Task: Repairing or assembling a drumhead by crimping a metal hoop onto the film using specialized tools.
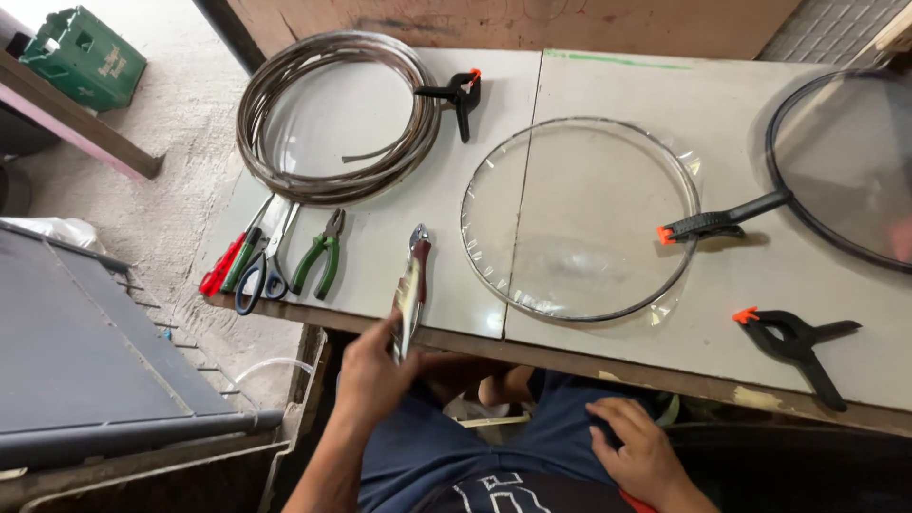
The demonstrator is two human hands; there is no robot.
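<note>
The left hand point(372, 375) has its fingers point(388, 334) closed around the pliers point(412, 285) at the bench point(608, 85) edge; the right hand point(638, 448) rests empty and loosely open on the lap, below the bench.

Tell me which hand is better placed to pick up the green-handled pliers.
Probably the left. The left hand is at the table edge, holding the red-handled pliers, just right of the green-handled pliers. The right hand rests on the lap, farther away.

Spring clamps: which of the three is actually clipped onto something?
The middle clamp, gripping the right rim of the clear round disc. The clamp by the wire coil and the clamp at the table's front edge lie loose.
</note>
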